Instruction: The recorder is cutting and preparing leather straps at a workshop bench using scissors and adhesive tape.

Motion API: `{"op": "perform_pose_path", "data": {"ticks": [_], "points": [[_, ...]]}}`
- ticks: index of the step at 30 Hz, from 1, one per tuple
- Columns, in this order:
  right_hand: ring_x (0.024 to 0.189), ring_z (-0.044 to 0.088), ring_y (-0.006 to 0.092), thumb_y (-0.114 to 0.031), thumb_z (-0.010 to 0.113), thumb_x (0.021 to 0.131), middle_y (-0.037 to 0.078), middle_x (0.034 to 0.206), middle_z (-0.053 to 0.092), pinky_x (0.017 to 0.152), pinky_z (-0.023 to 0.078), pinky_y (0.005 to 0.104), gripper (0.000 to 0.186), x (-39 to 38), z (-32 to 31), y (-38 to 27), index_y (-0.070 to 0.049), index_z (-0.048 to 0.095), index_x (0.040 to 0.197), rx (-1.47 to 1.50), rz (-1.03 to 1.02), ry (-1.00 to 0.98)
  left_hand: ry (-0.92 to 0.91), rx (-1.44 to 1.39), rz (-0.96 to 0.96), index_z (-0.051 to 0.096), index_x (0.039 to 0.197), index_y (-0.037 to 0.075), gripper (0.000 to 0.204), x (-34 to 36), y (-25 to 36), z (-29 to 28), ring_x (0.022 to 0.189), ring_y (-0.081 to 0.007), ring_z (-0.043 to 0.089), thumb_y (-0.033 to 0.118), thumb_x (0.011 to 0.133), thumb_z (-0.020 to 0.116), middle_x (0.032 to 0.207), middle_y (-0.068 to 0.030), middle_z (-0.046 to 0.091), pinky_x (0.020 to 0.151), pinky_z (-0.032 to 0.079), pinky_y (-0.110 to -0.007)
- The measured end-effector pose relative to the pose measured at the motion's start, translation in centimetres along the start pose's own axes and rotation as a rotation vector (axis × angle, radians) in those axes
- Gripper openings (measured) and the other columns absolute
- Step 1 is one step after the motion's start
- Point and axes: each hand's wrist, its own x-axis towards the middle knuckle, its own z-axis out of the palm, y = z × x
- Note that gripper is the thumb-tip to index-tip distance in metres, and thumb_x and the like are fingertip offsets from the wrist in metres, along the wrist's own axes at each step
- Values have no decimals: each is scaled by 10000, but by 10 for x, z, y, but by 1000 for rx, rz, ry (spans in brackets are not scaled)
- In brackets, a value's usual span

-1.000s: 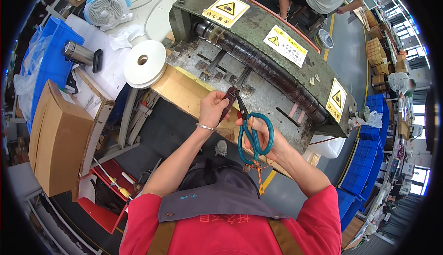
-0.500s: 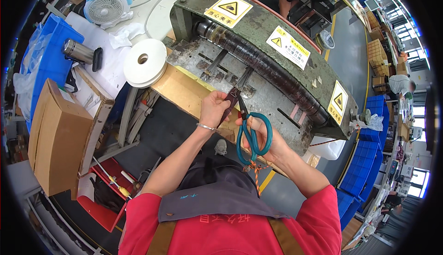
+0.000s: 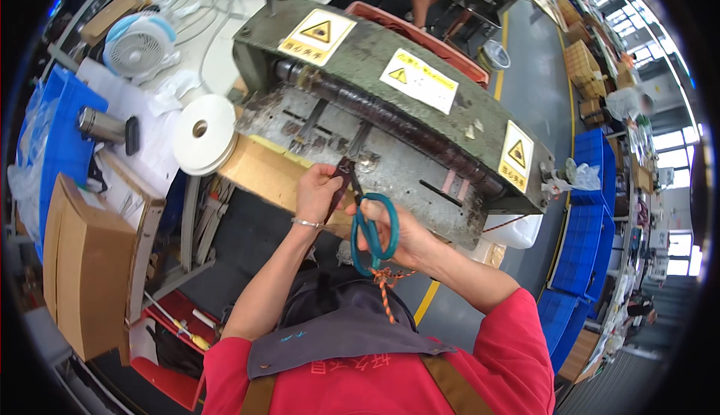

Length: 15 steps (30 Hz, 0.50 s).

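Note:
My left hand (image 3: 313,193) pinches a dark maroon leather-like strip (image 3: 341,182) at the near edge of the machine's worn metal plate (image 3: 405,182); the strip's upper end lies against a metal piece (image 3: 359,141) that runs under the dark roller (image 3: 386,118). My right hand (image 3: 401,239) grips scissors (image 3: 377,231) with teal loop handles and an orange cord (image 3: 385,295). Their dark blades sit right beside the strip; whether they cut into it is too small to tell. A yellowish board (image 3: 274,175) lies below the plate's front edge.
Green machine housing (image 3: 472,107) with warning stickers spans the top. Left are a white spool (image 3: 204,130), a fan (image 3: 136,47), a steel flask (image 3: 97,122), a blue crate (image 3: 64,145) and cardboard box (image 3: 97,272). Blue bins (image 3: 581,242) line the right aisle. A co-worker's leg (image 3: 420,2) shows behind.
The view has shifted, so the scene and my hands sit further left. The scissor handles stand a little more upright. The co-worker behind the machine is now mostly out of view.

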Motion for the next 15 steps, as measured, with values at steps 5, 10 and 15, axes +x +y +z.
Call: {"op": "perform_pose_path", "data": {"ticks": [5, 10, 15], "points": [[527, 571, 127, -380, 518, 810, 89, 628, 580, 421, 460, 224, 430, 0, -3, 1, -28, 464, 1051, 24, -5, 1, -57, -11, -6, 497, 848, -5, 112, 5, -3, 2, 433, -89, 473, 22, 744, 529, 620, -48, 544, 360, 393, -208], [526, 574, 130, -367, 497, 825, 82, 639, 576, 422, 478, 240, 411, 2, -6, 7, -37, 448, 1065, 29, -3, 7, -35, -37, 7, 479, 874, 6, 140, 4, -4, 4, 424, -82, 466, 22, 746, 533, 613, -55, 543, 359, 389, -206], [535, 581, 139, -368, 496, 826, 86, 633, 578, 452, 495, 250, 424, 2, -4, 6, -31, 441, 1078, 34, 15, -35, -42, 21, 7, 449, 920, 4, 204, 2, -3, -1, 431, -96, 478, 22, 737, 538, 627, -65, 547, 371, 408, -221]]}}
